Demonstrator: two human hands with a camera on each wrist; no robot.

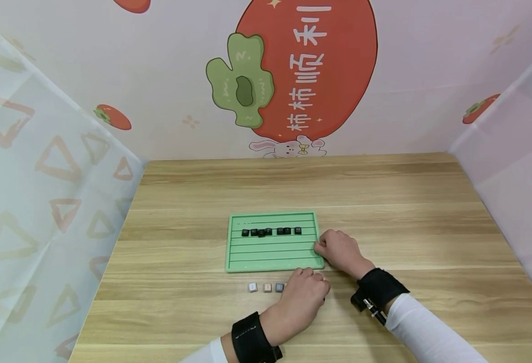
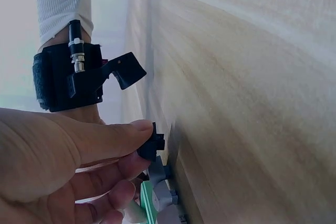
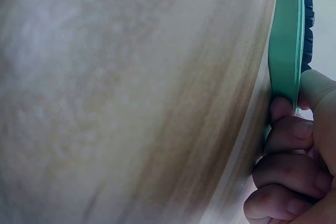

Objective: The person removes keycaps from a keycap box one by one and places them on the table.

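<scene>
While left hand (image 1: 299,297) pinches, keycap (image 2: 148,149) between fingertips (image 2: 140,125)

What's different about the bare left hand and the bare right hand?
The left hand pinches a small black keycap; the right hand grips the flat green rectangular tray. The left hand is at the tray's near side, the right hand at its right edge. Both wear black wrist straps.

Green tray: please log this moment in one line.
left grip: pinches dark keycap; right grip: holds green tray; on tray: black keycaps; nearby: paler keycaps
</scene>
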